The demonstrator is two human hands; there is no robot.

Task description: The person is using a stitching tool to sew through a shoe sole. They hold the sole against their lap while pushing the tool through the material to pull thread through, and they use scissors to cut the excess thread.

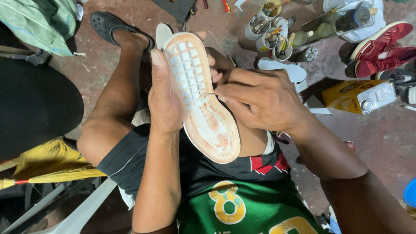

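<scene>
On the lap, sole up: a shoe (pixel 201 97) rests across the seated person's thigh, its pale ridged outsole facing the camera, orange-stained along the rim and heel.
Left hand: the left hand (pixel 164 97) wraps the shoe's near edge, thumb laid flat along the rim, fingers hidden behind; the grip is closed on the shoe and steadies it.
Right hand: the right hand (pixel 260 97) pinches a thin needle (pixel 209 93) at the fingertips, its point touching the sole's rim about midway along; the grip is closed tight on the needle.
Thread: a fine pale line seems to run up from the shoe's toe end toward the cans; too thin to be sure.
Step in hand, as judged: stitching the sole to the upper along the edge groove.
Doing it well: keep the shoe braced against the thigh, drive the needle square to the rim so stitches sit in the groove, keep the left thumb clear of the point, and space each stitch evenly.
Floor nearby: cans of tools (pixel 268 32), a yellow tin (pixel 359 96), red shoes (pixel 381 47), and a loose white sole (pixel 286 69) lie on the concrete.
</scene>
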